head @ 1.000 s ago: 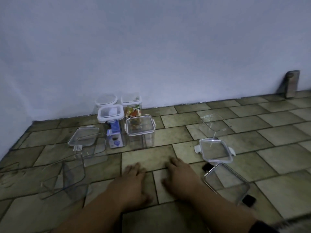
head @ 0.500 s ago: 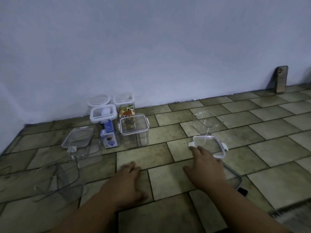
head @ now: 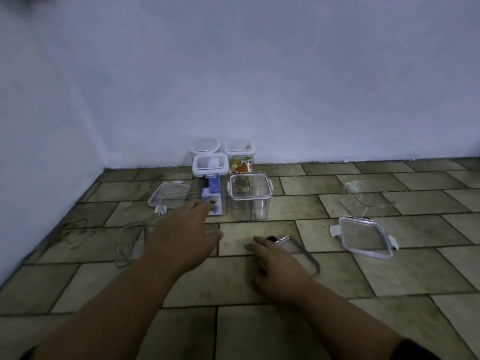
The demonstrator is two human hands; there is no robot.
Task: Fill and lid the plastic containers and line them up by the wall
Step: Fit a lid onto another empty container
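Four lidded containers stand near the wall: a round-lidded one (head: 204, 147), one with colourful contents (head: 240, 158), one holding a blue box (head: 211, 175), and a clear one (head: 250, 197). My left hand (head: 184, 235) reaches forward with its fingers straight and holds nothing. Its fingertips overlap the lower front of the blue-box container. My right hand (head: 275, 266) lies flat over the left corner of a dark-rimmed clear piece (head: 302, 253) on the floor. A white-clipped lid (head: 366, 240) lies to the right. Behind it sits an open clear container (head: 368, 196).
An open clear container (head: 168, 194) sits left of the lidded group. Another clear one (head: 131, 241) lies nearer, by my left forearm. The white wall (head: 259, 87) runs along the back and turns a corner at the left. The floor (head: 259, 320) is tiled.
My right hand left the white-clipped lid and now lies on the dark-rimmed piece, which sits further left. My left hand lifted and reached forward. The view shifted left, and the phone by the wall is out of sight.
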